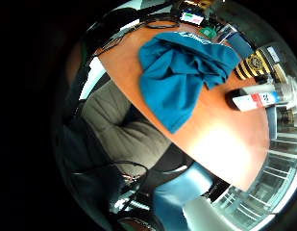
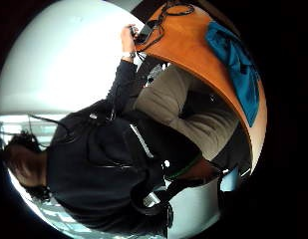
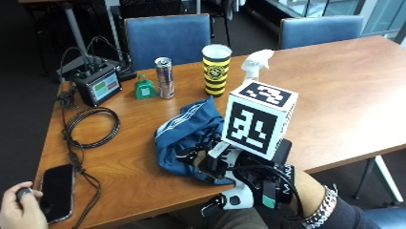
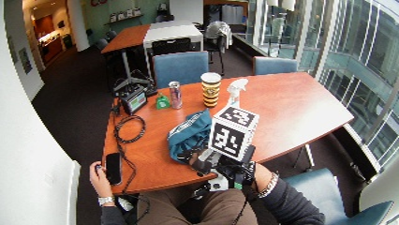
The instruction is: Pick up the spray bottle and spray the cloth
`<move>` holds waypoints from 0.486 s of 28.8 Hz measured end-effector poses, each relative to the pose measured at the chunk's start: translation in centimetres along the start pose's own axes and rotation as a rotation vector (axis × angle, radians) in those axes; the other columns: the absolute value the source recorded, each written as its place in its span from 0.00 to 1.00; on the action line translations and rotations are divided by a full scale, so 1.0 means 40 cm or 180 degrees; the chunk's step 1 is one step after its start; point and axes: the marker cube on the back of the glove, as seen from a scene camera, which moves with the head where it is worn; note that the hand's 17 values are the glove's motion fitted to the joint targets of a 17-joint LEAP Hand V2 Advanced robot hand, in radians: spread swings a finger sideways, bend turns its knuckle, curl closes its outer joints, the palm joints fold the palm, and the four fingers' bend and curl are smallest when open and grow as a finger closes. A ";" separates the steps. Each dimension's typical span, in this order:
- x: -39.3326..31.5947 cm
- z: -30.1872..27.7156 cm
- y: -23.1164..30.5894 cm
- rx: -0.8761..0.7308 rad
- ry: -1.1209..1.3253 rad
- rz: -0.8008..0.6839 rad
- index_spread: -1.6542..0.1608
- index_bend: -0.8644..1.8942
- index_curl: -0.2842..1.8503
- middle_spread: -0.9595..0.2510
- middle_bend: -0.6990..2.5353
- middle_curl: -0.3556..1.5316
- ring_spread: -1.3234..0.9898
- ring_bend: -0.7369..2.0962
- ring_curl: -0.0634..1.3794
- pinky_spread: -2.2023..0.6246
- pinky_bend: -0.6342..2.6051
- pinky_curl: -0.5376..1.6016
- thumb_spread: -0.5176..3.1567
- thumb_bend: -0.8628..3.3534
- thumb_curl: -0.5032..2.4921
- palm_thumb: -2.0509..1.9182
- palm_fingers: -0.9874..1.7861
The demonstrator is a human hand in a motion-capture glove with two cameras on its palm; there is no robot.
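Glossy wooden table (image 3: 355, 86), soft matt blue cloth (image 3: 187, 138), shiny metal can (image 3: 165, 76)

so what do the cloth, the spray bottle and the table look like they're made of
The cloth looks like soft teal fabric, matte, bunched in folds with a white-striped edge. The spray bottle seems plastic: a pale moulded trigger head, and in the little finger side palm view a clear body with a printed label. The table looks like wood or wood laminate, orange-brown, smooth with light glare.

Spray bottle (image 3: 257, 64): only white trigger head shows in outside view, body hidden behind marker cube. Right hand (image 3: 254, 183): fingers covered by rig, curl can't tell. Cloth (image 3: 187, 138) near edge hidden under hand. Bare left hand (image 3: 15, 207) cut off at pic edge
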 end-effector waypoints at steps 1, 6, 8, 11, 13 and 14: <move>0.000 -0.001 0.000 0.0001 -0.0004 0.0001 0.79 0.36 0.15 0.74 0.30 0.23 0.55 0.37 0.08 0.81 0.30 0.28 0.25 0.24 0.19 0.58 0.52; 0.001 -0.002 0.003 -0.0007 -0.0046 0.0019 0.73 0.36 0.18 0.73 0.31 0.26 0.54 0.39 0.14 0.83 0.30 0.32 0.33 0.24 0.20 0.59 0.51; 0.003 0.001 0.003 -0.0024 -0.0051 0.0038 0.72 0.36 0.18 0.72 0.31 0.27 0.54 0.39 0.15 0.83 0.30 0.33 0.35 0.24 0.20 0.59 0.51; 0.005 0.005 0.002 -0.0040 -0.0048 0.0057 0.70 0.36 0.19 0.72 0.32 0.29 0.54 0.40 0.16 0.84 0.30 0.34 0.38 0.23 0.21 0.60 0.50; 0.008 0.006 0.000 -0.0035 -0.0031 0.0072 0.70 0.36 0.19 0.72 0.31 0.29 0.54 0.40 0.17 0.84 0.30 0.34 0.39 0.23 0.21 0.60 0.50; 0.010 0.005 -0.001 -0.0026 -0.0019 0.0081 0.69 0.36 0.20 0.72 0.31 0.30 0.54 0.40 0.17 0.84 0.30 0.35 0.39 0.23 0.21 0.60 0.50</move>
